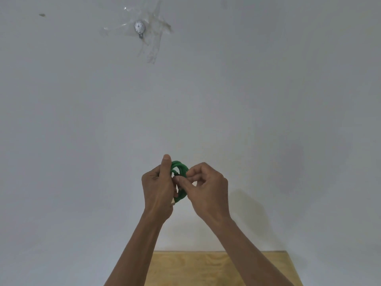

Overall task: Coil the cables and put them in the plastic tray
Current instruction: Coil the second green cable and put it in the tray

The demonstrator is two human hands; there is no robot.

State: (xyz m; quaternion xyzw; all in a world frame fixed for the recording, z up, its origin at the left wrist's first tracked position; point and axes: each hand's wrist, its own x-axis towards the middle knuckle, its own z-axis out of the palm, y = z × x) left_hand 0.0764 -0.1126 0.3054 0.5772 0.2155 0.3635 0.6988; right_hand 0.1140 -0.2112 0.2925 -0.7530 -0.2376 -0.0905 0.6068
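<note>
A plain, matt white wall (268,100) fills almost the whole frame, smooth apart from a small dark smudge (42,15) in the upper left corner. At the bottom centre lies the far end of a pale plywood tabletop (206,269) with wavy grain, its edge meeting the wall. Two bare forearms rise from the lower edge across the wood and hide part of it. In the middle of the lower half the left hand (158,188) is closed around one side of a coiled green rubbery cable (180,169), thumb pointing straight up beside the loops. The right hand (208,187) pinches the other side of the coil between thumb and bent fingers. The cable forms a few round, smooth loops held in the air in front of the wall, above the table; its lower part is covered by the fingers. High in the upper centre-left, crumpled strips of clear tape (154,46) cross over a small round silvery metal hook (139,27) on the wall.
</note>
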